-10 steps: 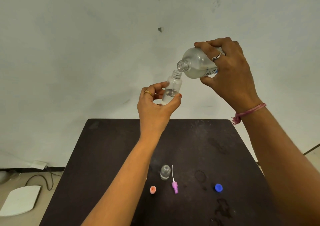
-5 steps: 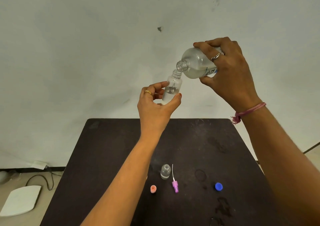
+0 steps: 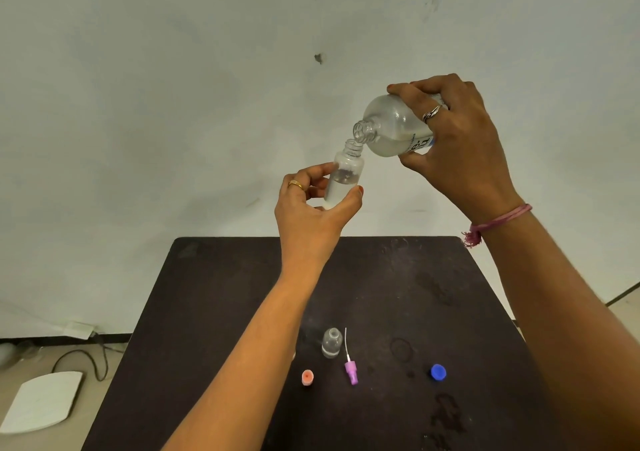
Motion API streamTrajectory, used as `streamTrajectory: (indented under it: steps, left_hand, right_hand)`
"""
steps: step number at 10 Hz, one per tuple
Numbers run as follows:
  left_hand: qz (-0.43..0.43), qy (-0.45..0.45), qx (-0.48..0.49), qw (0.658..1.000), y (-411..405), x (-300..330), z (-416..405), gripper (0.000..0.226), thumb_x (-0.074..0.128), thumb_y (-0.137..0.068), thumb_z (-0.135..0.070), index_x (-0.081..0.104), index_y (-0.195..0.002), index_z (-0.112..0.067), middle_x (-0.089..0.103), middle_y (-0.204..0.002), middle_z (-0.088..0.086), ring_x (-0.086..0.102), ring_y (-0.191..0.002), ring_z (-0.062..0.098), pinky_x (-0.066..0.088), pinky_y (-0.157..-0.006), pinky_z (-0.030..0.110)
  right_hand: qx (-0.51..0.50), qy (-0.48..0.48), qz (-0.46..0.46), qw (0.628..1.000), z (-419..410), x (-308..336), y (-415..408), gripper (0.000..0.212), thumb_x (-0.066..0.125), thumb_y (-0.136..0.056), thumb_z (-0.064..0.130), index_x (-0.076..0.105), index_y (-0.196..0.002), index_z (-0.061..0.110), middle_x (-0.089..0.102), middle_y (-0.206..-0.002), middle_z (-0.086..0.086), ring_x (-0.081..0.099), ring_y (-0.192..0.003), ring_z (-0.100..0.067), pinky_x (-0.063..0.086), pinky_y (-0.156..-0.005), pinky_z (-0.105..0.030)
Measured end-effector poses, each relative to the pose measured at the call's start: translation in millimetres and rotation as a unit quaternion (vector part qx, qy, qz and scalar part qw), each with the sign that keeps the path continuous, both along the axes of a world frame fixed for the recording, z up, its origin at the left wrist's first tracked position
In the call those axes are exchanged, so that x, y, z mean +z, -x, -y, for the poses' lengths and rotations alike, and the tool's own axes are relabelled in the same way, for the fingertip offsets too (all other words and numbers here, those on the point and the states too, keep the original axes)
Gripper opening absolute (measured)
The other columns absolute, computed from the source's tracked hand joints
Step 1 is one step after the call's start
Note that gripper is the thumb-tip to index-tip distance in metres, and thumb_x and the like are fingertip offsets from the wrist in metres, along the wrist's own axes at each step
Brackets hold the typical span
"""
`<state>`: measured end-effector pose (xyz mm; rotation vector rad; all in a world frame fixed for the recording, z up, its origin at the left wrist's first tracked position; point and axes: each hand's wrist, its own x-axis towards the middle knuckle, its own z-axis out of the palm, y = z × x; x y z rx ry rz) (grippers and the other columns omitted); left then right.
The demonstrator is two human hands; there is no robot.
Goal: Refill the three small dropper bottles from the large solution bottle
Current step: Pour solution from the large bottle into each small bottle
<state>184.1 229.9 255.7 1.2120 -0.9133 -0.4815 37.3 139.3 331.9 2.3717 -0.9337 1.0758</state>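
Note:
High above the dark table (image 3: 225,294), my left hand (image 3: 311,215) pinches a small clear dropper bottle (image 3: 343,177) between thumb and fingers; it is uncapped and more than half full of clear liquid. My right hand (image 3: 453,145) grips the large solution bottle (image 3: 391,128), tilted with its open mouth against the small bottle's neck. Another small uncapped bottle (image 3: 330,343) stands on the table. Beside it lie a pink cap (image 3: 307,377), a purple dropper tip with a white tube (image 3: 350,369) and a blue cap (image 3: 438,372).
Wet marks (image 3: 446,419) darken the table's right front. A white wall rises behind the table. On the floor at the left lie a white board (image 3: 41,405) and a black cable (image 3: 83,360).
The liquid level in the small bottle has risen a little. Both hands hold almost the same pose.

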Motion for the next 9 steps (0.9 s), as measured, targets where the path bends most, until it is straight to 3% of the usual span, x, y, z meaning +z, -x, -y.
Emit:
streamTrajectory:
  steps: [9]
  left_hand:
    - [-0.005,0.003,-0.001,1.000,-3.3,0.9,-2.1,0.040,0.081,-0.072,-0.025,0.054,-0.092,-0.045,0.059,-0.108,-0.004,0.058,-0.091,0.004,0.049,-0.068,0.008]
  right_hand:
    - [-0.003,-0.006,-0.001,1.000,-1.0,-2.2,-4.4,0.069,0.080,-0.067,0.010,0.053,-0.131,0.017,0.055,-0.118,-0.014,0.050,-0.105,-0.031,0.047,-0.081,-0.036]
